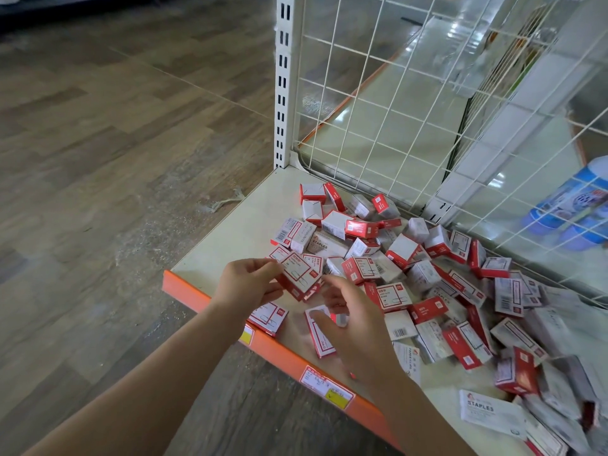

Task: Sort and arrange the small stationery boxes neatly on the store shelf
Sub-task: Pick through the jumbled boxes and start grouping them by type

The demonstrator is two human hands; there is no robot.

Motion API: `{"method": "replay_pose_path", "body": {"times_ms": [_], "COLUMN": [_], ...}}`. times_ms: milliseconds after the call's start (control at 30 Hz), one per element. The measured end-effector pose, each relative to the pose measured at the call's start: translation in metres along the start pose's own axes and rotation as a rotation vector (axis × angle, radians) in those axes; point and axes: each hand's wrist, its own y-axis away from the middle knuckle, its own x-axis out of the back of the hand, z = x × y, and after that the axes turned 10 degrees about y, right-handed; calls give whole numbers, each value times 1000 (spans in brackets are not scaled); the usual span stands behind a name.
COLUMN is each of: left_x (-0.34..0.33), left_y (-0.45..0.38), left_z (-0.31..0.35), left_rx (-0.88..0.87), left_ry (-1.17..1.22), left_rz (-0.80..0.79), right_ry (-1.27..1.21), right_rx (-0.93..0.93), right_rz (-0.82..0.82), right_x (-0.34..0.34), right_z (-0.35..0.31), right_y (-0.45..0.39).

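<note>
Left hand (245, 281) grips a red-and-white paper clip box (297, 274) above the shelf's (230, 232) front edge; right hand (348, 327) hovers open beside it, over scattered boxes (427, 284).

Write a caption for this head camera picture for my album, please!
Left hand holds a red-and-white box above the cream shelf; right hand reaches over scattered boxes.
</note>
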Motion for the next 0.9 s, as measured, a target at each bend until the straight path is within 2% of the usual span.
{"method": "replay_pose_path", "body": {"times_ms": [200, 333, 567, 900], "left_x": [0, 1, -2, 1], "left_y": [3, 6, 9, 15], "left_z": [-3, -6, -8, -7], "left_rx": [110, 119, 143, 62], "left_ry": [29, 15, -23, -430], "left_rz": [-69, -118, -139, -240], "right_ry": [11, 8, 53, 172], "right_rx": [-54, -15, -25, -5], "right_rz": [-4, 72, 56, -23], "right_x": [0, 5, 6, 11], "right_z": [-1, -2, -3, 4], "right_y": [-2, -3, 0, -1]}}
